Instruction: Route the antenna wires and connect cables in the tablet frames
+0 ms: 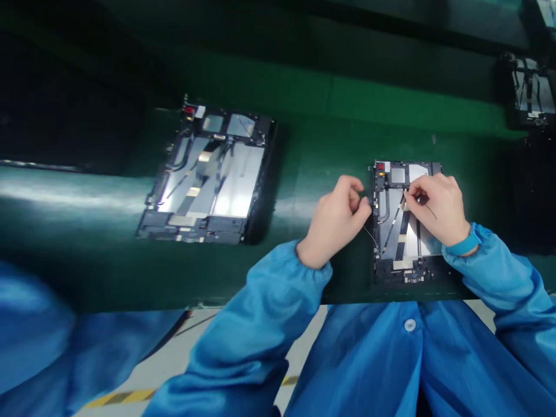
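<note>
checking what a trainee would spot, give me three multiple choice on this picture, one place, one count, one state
1. Where is the right hand?
A. Over the black-framed device with silver panels
B. Inside a coat pocket
C. Down on the floor

2. How many black-framed devices show?
A. One
B. Three
C. Five

3. What state is the left hand in?
A. Bare, fingers curled
B. In a white glove
C. Flat and open

1 A: its fingertips are over that device.
2 B: one lies under the hands, plus the device further left and the device in the top right corner.
3 A: bare skin and curled fingers show.
</note>
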The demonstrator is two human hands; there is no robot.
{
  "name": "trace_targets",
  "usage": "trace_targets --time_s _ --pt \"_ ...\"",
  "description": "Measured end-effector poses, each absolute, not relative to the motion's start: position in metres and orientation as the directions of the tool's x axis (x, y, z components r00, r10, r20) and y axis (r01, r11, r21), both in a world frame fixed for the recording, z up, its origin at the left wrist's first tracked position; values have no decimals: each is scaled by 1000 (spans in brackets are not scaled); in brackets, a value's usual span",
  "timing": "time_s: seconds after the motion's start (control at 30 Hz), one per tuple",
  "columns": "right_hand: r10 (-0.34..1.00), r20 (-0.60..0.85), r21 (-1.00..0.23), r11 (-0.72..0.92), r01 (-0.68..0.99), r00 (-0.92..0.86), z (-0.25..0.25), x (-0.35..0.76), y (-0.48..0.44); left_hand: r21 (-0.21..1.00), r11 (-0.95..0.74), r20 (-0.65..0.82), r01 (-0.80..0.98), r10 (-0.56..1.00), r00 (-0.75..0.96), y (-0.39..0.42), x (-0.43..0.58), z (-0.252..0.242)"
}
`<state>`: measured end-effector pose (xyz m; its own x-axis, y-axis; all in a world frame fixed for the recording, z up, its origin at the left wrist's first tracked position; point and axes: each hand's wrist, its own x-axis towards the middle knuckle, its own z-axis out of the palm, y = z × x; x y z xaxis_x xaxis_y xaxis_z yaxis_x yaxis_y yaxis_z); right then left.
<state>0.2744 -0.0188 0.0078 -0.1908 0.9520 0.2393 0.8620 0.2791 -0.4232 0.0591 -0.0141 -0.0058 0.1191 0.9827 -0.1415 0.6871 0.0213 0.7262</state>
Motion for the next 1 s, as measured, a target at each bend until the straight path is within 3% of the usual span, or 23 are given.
trace_targets --time_s 0.07,0.17,0.4,0.67,0.87,1.0 --pt "940 270 -459 316 830 -208 7 277 -28 851 20 -144 525 970 196 3 63 -6" --pt "941 271 -529 323 785 -204 0 280 -34 919 146 -265 366 917 299 24 63 -5" --pt "954 246 -646 293 705 -170 -11 281 -32 877 360 -466 317 799 381 40 56 6" --pt "953 241 -653 299 696 -184 -6 278 -34 901 377 -431 212 834 345 32 59 -5" --pt "954 245 -660 294 691 -172 -6 278 -34 881 357 -450 312 834 319 33 62 3" --pt "951 254 -670 304 677 -176 -6 279 -33 799 138 -398 586 852 341 48 65 19"
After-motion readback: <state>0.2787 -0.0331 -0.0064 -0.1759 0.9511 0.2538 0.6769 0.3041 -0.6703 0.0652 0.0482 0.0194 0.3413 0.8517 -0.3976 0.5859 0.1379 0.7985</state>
